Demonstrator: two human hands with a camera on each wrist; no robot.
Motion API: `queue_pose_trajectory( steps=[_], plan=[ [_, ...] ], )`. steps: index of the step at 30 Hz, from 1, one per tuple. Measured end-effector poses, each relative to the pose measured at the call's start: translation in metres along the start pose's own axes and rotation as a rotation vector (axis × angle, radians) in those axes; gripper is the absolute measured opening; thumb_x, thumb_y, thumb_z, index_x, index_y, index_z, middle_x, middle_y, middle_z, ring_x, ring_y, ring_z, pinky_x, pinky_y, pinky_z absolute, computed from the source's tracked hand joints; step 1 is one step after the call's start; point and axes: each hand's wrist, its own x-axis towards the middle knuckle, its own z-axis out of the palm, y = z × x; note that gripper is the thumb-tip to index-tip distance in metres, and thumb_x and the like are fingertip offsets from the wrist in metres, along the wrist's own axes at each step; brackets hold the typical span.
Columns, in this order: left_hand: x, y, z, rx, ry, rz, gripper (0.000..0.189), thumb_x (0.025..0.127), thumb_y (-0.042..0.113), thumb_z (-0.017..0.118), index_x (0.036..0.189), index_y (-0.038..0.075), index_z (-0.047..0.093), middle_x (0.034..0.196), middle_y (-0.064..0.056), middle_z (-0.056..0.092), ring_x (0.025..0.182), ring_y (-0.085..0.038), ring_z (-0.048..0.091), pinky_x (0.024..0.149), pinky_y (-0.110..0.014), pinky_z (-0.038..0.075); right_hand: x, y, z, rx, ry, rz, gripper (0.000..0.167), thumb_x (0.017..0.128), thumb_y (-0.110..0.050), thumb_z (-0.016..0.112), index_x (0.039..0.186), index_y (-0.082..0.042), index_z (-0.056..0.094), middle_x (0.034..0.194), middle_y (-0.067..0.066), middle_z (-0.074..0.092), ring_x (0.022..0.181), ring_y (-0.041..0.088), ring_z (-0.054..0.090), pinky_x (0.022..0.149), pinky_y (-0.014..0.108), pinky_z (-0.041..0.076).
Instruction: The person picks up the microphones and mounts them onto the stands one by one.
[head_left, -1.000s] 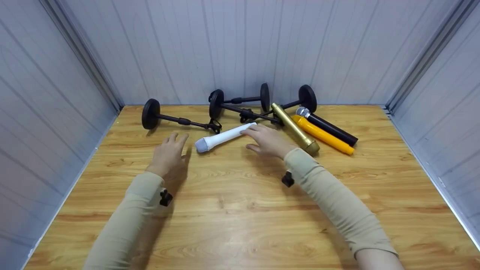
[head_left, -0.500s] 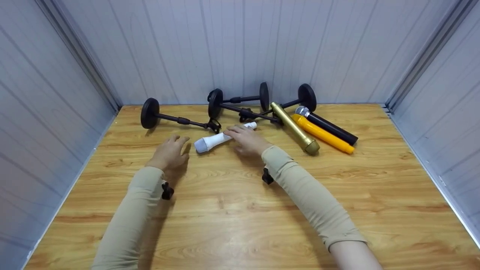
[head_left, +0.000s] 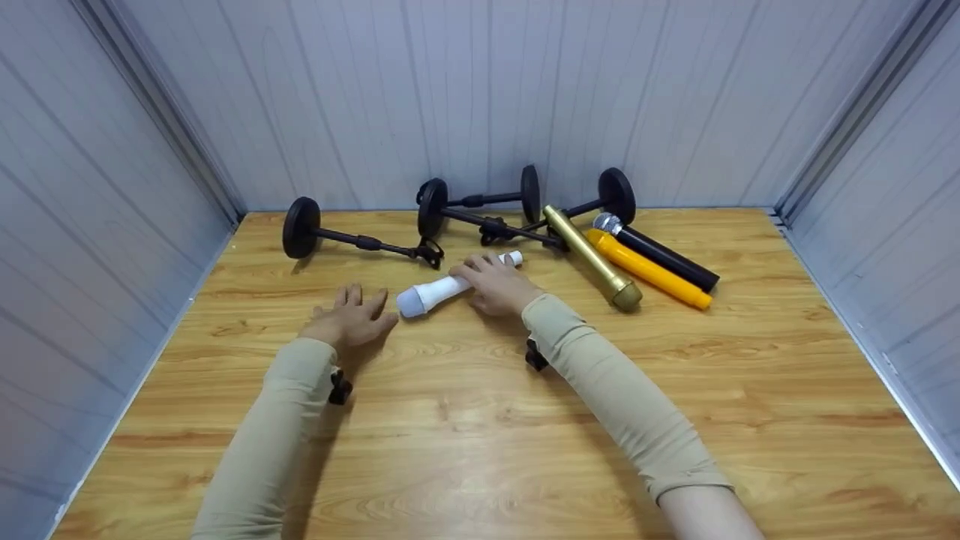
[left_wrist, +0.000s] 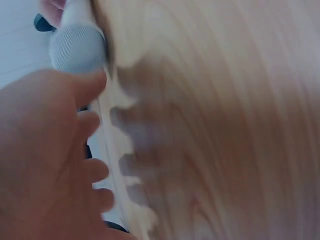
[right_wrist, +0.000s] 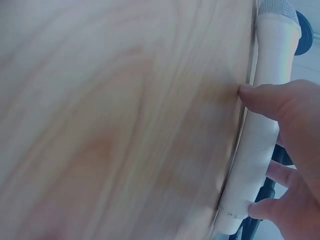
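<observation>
A white microphone (head_left: 442,291) with a pale grey mesh head lies slantwise near the middle of the table. My right hand (head_left: 499,286) grips its handle, thumb on the near side and fingers over the far side, as the right wrist view shows with the microphone (right_wrist: 255,145) there. Just left of the mesh head is my left hand (head_left: 349,321), its fingers spread and relaxed above the wood. In the left wrist view the left thumb overlaps the edge of the mesh head (left_wrist: 77,49); whether they touch I cannot tell.
Black microphone stands (head_left: 367,242) with round bases lie on their sides along the back. To the right lie a gold microphone (head_left: 592,259), a yellow microphone (head_left: 652,274) and a black microphone (head_left: 667,257). Panel walls (head_left: 480,97) enclose the wooden table (head_left: 480,435).
My right hand has moved left from the microphone's tail end and taken hold of its handle. The microphone has shifted slightly nearer and right. My left hand has turned and moved toward its head.
</observation>
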Motion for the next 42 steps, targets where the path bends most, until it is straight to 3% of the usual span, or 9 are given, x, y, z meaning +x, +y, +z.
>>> queue_pose_trajectory(
  steps=[2, 8, 13, 20, 22, 32, 35, 39, 42],
  plan=[
    [0.001, -0.003, 0.004, -0.013, -0.025, -0.024, 0.081, 0.101, 0.07, 0.029, 0.165, 0.025, 0.007, 0.164, -0.029, -0.014, 0.148, -0.049, -0.016, 0.105, -0.081, -0.008, -0.002, 0.001, 0.001, -0.002, 0.005, -0.007, 0.049, 0.099, -0.024, 0.068, 0.145, -0.021, 0.052, 0.141, 0.011, 0.051, 0.13, 0.034, 0.046, 0.108, 0.06, 0.036],
    [0.016, -0.017, 0.022, 0.036, 0.028, -0.023, 0.085, 0.096, 0.079, 0.019, 0.164, 0.03, 0.004, 0.166, -0.024, -0.014, 0.149, -0.047, -0.015, 0.103, -0.083, -0.009, -0.006, 0.004, 0.004, -0.013, 0.002, -0.028, 0.039, 0.1, -0.024, 0.066, 0.138, -0.019, 0.059, 0.132, 0.01, 0.058, 0.122, 0.034, 0.051, 0.105, 0.058, 0.037],
    [0.005, -0.009, 0.016, 0.027, 0.025, -0.021, 0.084, 0.098, 0.076, 0.02, 0.164, 0.028, 0.003, 0.166, -0.023, -0.014, 0.15, -0.046, -0.016, 0.104, -0.082, -0.011, -0.008, 0.004, 0.002, 0.0, 0.006, -0.046, 0.037, 0.098, -0.02, 0.07, 0.134, -0.017, 0.062, 0.129, 0.011, 0.059, 0.121, 0.036, 0.051, 0.103, 0.058, 0.038],
    [0.003, -0.01, 0.014, 0.041, 0.034, -0.018, 0.08, 0.1, 0.073, 0.021, 0.164, 0.029, 0.002, 0.166, -0.023, -0.013, 0.15, -0.046, -0.014, 0.107, -0.08, -0.005, -0.015, 0.002, 0.002, 0.007, 0.002, -0.071, 0.039, 0.097, -0.019, 0.07, 0.135, -0.017, 0.062, 0.131, 0.009, 0.06, 0.122, 0.036, 0.05, 0.105, 0.056, 0.038],
    [-0.004, -0.002, 0.009, 0.051, 0.018, -0.034, 0.077, 0.103, 0.068, 0.022, 0.165, 0.025, 0.003, 0.166, -0.024, -0.012, 0.15, -0.046, -0.013, 0.107, -0.08, -0.006, -0.017, 0.001, 0.002, 0.01, 0.01, -0.083, 0.039, 0.097, -0.018, 0.07, 0.135, -0.016, 0.062, 0.131, 0.009, 0.06, 0.122, 0.037, 0.049, 0.105, 0.056, 0.038],
    [-0.001, 0.014, -0.011, 0.039, -0.084, -0.074, 0.076, 0.105, 0.061, 0.037, 0.165, 0.022, 0.011, 0.165, -0.028, -0.005, 0.149, -0.052, -0.003, 0.112, -0.074, 0.014, -0.035, 0.001, -0.002, 0.024, 0.022, -0.187, 0.037, 0.095, -0.015, 0.073, 0.131, -0.013, 0.064, 0.128, 0.011, 0.063, 0.116, 0.037, 0.053, 0.097, 0.051, 0.045],
    [0.0, 0.027, -0.02, 0.074, -0.1, -0.053, 0.072, 0.106, 0.051, 0.044, 0.164, 0.015, 0.019, 0.164, -0.029, 0.014, 0.148, -0.05, 0.014, 0.115, -0.066, 0.024, -0.045, 0.002, -0.005, 0.024, 0.012, -0.211, 0.035, 0.095, -0.016, 0.072, 0.13, -0.013, 0.065, 0.128, 0.011, 0.064, 0.116, 0.036, 0.054, 0.099, 0.05, 0.045],
    [0.007, 0.046, -0.028, 0.165, -0.058, -0.003, 0.067, 0.107, 0.037, 0.049, 0.163, 0.011, 0.021, 0.158, -0.028, 0.031, 0.143, -0.047, 0.033, 0.114, -0.06, 0.032, -0.057, 0.003, -0.005, 0.037, 0.007, -0.229, 0.034, 0.095, -0.016, 0.073, 0.128, -0.016, 0.067, 0.128, 0.009, 0.064, 0.116, 0.032, 0.054, 0.101, 0.048, 0.044],
    [0.016, 0.056, -0.029, 0.202, 0.008, 0.057, 0.068, 0.106, 0.031, 0.053, 0.163, 0.012, 0.021, 0.157, -0.03, 0.032, 0.14, -0.048, 0.037, 0.112, -0.061, 0.034, -0.066, 0.005, -0.004, 0.049, 0.031, -0.264, 0.034, 0.094, -0.018, 0.074, 0.127, -0.016, 0.067, 0.128, 0.008, 0.064, 0.118, 0.031, 0.053, 0.103, 0.048, 0.043]
  ],
)
